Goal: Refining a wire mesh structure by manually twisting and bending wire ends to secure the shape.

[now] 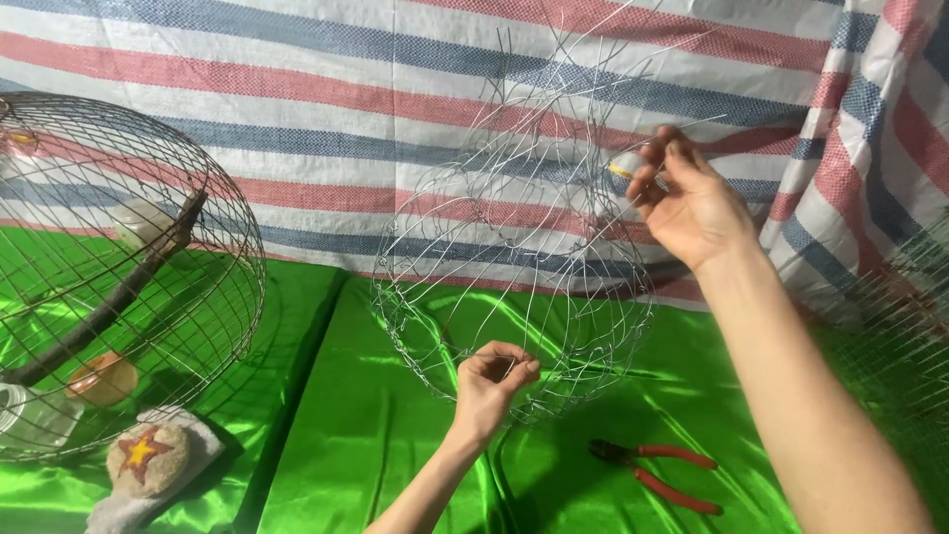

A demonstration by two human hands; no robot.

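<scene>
Green shiny cloth [376, 465] covers the bench, and red-handled pliers [657, 477] lie on it near the person's right forearm, untouched. Just above the cloth, the left hand [491, 381] pinches the lower rim of a half-made wire frame [514, 287]; its grip is narrow, thumb and fingertips closed on thin wire. Higher up, the right hand [692, 198] holds the frame's upper right side, fingers closed on a wire strand there. To do this well, I think both hands should keep the round shape steady and bend only one strand at a time. At the left stands a finished wire cage [213, 247] with a branch inside. Behind everything hangs a striped tarp [326, 99]. The loose wire ends are hard to follow against the stripes.
</scene>
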